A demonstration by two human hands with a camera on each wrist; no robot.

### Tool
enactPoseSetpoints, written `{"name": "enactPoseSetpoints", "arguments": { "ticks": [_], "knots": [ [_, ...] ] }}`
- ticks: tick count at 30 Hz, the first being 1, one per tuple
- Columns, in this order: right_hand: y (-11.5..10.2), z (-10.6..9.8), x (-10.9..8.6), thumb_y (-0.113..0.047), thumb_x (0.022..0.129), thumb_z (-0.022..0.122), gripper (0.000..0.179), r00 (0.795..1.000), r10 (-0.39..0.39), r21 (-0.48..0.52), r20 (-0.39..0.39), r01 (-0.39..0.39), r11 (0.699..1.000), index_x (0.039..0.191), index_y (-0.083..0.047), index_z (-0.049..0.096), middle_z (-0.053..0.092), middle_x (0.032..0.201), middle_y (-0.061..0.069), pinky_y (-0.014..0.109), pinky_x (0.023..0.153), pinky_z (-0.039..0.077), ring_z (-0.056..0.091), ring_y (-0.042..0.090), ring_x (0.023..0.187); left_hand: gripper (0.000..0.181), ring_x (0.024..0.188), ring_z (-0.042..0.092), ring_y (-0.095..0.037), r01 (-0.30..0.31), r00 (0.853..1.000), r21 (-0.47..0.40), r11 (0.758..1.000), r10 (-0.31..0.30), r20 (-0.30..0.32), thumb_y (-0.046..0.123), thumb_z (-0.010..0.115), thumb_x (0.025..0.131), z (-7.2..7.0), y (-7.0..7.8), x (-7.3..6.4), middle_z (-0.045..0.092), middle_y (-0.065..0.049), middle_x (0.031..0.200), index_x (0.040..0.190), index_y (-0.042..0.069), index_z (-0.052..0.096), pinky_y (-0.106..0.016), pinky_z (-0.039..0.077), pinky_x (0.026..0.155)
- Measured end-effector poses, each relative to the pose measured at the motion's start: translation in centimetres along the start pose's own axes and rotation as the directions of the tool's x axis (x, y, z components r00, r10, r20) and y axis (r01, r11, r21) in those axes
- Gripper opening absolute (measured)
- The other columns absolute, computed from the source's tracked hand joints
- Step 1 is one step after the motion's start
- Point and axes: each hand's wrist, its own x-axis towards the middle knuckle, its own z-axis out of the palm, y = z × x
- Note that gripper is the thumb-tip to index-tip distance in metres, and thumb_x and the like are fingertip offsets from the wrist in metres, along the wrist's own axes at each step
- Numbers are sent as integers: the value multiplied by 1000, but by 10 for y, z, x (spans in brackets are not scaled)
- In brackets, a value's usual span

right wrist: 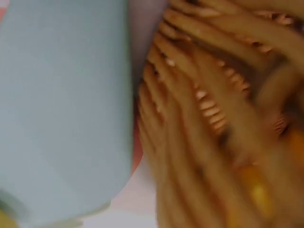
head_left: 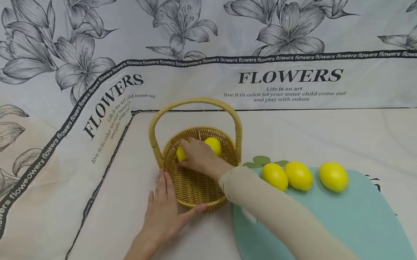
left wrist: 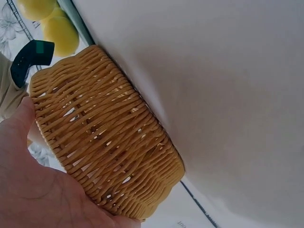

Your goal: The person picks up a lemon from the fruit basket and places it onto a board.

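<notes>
A wicker basket [head_left: 197, 187] with a tall arched handle stands upright on the table. My left hand [head_left: 165, 215] rests against its left and front sides, fingers straight along the rim and thumb spread across the front. In the left wrist view, that hand [left wrist: 42, 190] touches the woven wall [left wrist: 109, 137]. My right hand [head_left: 200, 155] reaches into the basket and holds a lemon [head_left: 181, 154], partly hidden by the fingers. Beside it, another lemon [head_left: 213, 146] lies in the basket. The right wrist view is blurred; wicker weave [right wrist: 190, 118] hides the fingers there.
Right of the basket lies a light blue-green cutting board [head_left: 332, 229] with a green leaf-shaped edge [head_left: 261, 160]. Three lemons rest along its far end: one lemon [head_left: 274, 177], a second lemon [head_left: 299, 176] close to it, and a third lemon [head_left: 333, 176] apart. Flower-printed cloth [head_left: 181, 19] hangs behind.
</notes>
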Motion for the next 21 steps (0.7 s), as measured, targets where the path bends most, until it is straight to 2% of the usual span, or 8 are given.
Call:
{"name": "enactPoseSetpoints", "arguments": {
  "ticks": [6, 12, 16, 21],
  "knots": [
    [-2, -8, -2, -29, 89, 69, 77, 997, -68, 36, 30, 67, 997, 148, 3, 30, 48, 141, 23, 40, 104, 45, 53, 33, 126, 120, 149, -1, -36, -2, 1000, -3, 1000, 2, 8, 72, 56, 81, -2, 3, 0, -5, -25, 159, 149, -9, -1, -62, 15, 115],
    [-3, -17, -8, -33, 90, 68, 70, 997, -71, 40, 18, 70, 997, 143, 2, 38, 50, 139, 20, 38, 104, 45, 53, 30, 125, 120, 149, 1, -38, -11, 1000, -6, 1000, 11, 3, 72, 55, 81, 1, 3, 1, -4, -26, 159, 149, -9, -1, -63, 15, 115],
    [-1, -24, -16, -35, 90, 68, 74, 997, -70, 65, 8, 70, 995, 145, 3, 36, 45, 145, 20, 39, 109, 41, 48, 31, 132, 120, 148, 4, -40, -17, 1000, 0, 1000, 17, -20, 71, 56, 81, 2, 2, 0, -2, -28, 158, 149, -10, 1, -63, 16, 114],
    [5, -32, -28, -35, 89, 69, 75, 997, -67, 89, -38, 70, 994, 146, 1, 36, 44, 146, 19, 38, 107, 43, 49, 30, 130, 120, 148, 4, -40, -21, 999, -4, 1000, 21, -37, 71, 57, 80, 1, 2, -2, -2, -29, 158, 149, -11, 2, -63, 15, 114]
  ]
}}
